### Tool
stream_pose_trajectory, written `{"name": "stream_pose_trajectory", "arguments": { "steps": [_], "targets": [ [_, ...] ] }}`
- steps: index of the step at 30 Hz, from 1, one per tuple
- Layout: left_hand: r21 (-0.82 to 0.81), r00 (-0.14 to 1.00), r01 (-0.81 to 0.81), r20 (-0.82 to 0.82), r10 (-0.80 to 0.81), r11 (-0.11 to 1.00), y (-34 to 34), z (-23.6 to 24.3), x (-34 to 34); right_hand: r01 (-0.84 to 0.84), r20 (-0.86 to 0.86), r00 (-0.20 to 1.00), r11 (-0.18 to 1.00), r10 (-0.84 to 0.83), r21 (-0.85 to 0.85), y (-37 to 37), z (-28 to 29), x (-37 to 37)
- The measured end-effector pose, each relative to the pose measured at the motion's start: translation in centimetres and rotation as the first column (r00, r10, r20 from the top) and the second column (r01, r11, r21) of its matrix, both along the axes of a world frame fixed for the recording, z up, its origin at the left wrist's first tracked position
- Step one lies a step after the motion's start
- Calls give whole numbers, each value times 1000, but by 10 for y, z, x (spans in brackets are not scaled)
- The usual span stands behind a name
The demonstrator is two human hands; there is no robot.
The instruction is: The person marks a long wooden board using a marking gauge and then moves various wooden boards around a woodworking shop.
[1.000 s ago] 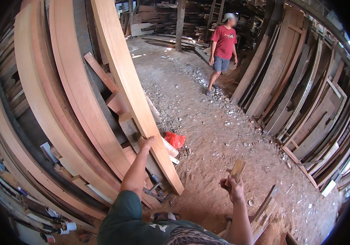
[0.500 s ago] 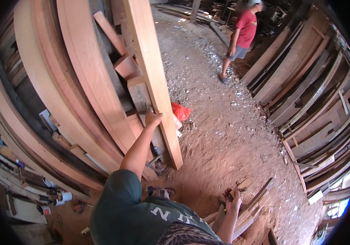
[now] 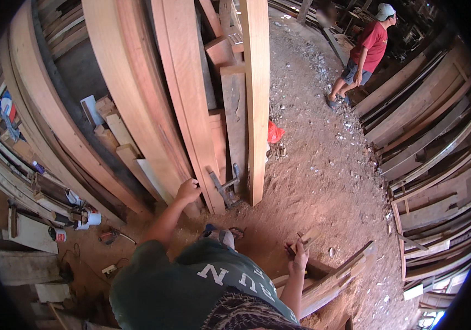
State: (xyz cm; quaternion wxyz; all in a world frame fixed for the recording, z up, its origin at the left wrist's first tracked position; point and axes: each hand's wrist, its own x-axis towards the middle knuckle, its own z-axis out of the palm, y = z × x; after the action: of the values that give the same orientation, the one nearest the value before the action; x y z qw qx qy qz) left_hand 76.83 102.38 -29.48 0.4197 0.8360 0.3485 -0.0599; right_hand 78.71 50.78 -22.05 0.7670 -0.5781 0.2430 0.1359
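My left hand is closed, its fingers curled at the lower edge of a tall reddish wooden plank that stands leaning among other boards. The fingertips are partly hidden, so how firmly they grip cannot be made out. Low on the right, my right hand is closed on a small piece of wood, which sticks out past the fingers. Just right of my left hand, a metal clamp rests by the feet of the boards. A pale squared beam stands upright beyond it.
More long boards lean at the left, near white buckets on the dirt floor. Cut timber lies beside my right forearm. A person in a red shirt stands at the far right, near stacked planks.
My left hand has let go of the pale beam and moved left and lower, to the reddish plank. The view has turned left. My right hand still holds the small wood piece.
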Motion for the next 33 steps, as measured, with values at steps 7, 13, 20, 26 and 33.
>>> {"name": "stream_pose_trajectory", "arguments": {
  "steps": [7, 13, 20, 26, 33],
  "targets": [
    [-94, 979, -159, 113, 169, 983, 57, 15, -106, -93, -9, 996, 994, 92, -53, 5, -15, -107],
    [-316, 784, -461, 294, 547, 829, 249, 62, -118, 55, -148, 988, 998, -53, 8, -26, -32, -213],
    [-50, 739, -542, 447, 504, 839, 320, 214, -21, 259, -215, 936, 958, -280, -121, -48, -38, -278],
    [-5, 757, -398, 562, 332, 917, 334, 244, 39, 332, -203, 914, 936, -350, -117, -3, -34, -279],
    [142, 783, -422, 554, 281, 895, 307, 244, 20, 260, -129, 952, 955, -278, -141, 78, -23, -254]
  ]
}}
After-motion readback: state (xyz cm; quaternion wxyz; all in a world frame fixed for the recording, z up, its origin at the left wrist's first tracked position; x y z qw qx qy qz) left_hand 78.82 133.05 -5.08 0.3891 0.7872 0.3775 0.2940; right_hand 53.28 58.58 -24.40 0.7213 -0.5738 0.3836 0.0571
